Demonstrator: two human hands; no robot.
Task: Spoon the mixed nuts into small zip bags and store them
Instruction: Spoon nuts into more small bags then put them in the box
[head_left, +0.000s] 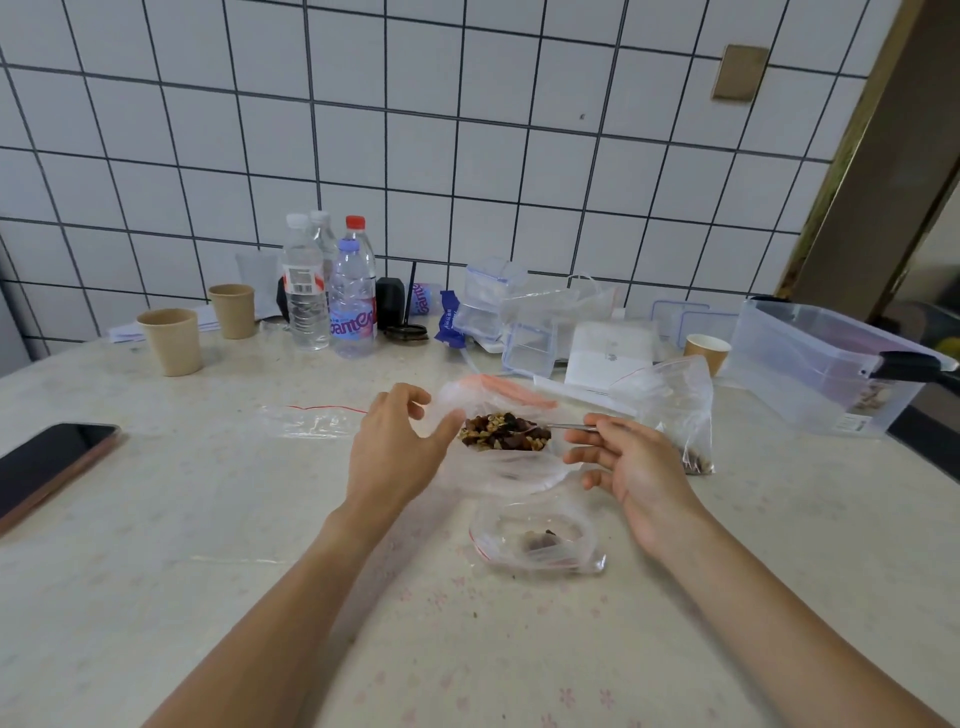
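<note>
Head view: left hand (395, 447) pinches the rim of the big nut bag (504, 441) at table centre. Right hand (631, 473), fingers loose, holds the spoon (563, 427) in the mixed nuts (501, 435). Zip bag (537, 540) just below: light, floppy, slippery; hold at the mouth.

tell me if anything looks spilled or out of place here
Nothing looks spilled. The mixed nuts sit inside their open bag, and the small zip bag in front holds only a few pieces. Small specks dot the table.

Single head view, close, angled forward-down over table (156, 519); edges probably wide-angle warped.
</note>
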